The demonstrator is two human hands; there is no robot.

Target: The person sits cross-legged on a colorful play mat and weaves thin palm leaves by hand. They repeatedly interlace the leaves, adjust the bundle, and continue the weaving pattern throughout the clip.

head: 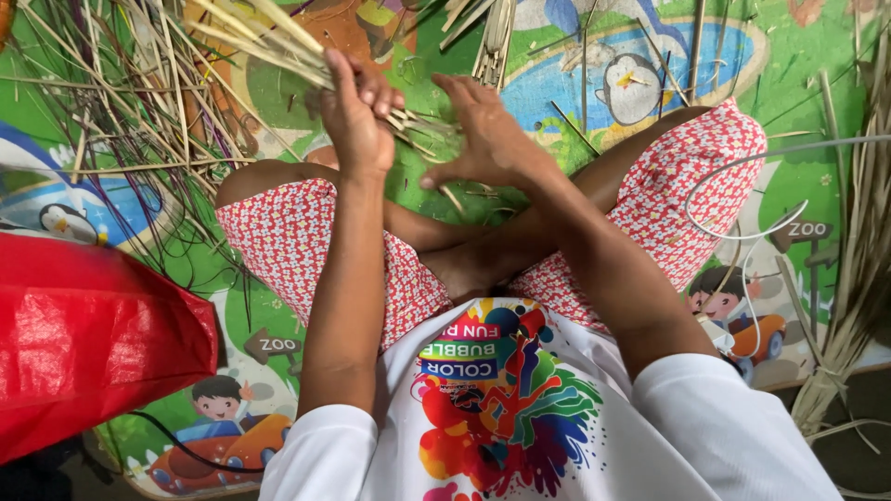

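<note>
Fingers [367, 85] of my left hand [357, 125] are curled shut around a bundle of pale dry strips [269, 42], which fans up and away toward the far left corner of the play mat [807, 65]. Fingers [455, 88] of my right hand [487, 139] are spread and half open, the fingertips pressing on the short ends of the same strips where they stick out just beside the left fist; I cannot tell whether any strip is actually pinched there.

Head view, looking down. I sit cross-legged on the mat, knees in red patterned shorts [687, 176] to either side, and both hands meet above the crossed shins, near the middle of the mat. A heap of loose strips [121, 121] lies along the far left edge, touching the fanned bundle. A tied sheaf of longer dry leaves [858, 278] runs down the right edge, well apart from the hands. A red bag [83, 334] sits at the near left edge.

As I judge it, the step is evening up the strip ends. To do it well I would keep the left grip firm but low, close to the ends, so the strips cannot splay. The right fingertips should tap the ends level, not drag them sideways.
</note>
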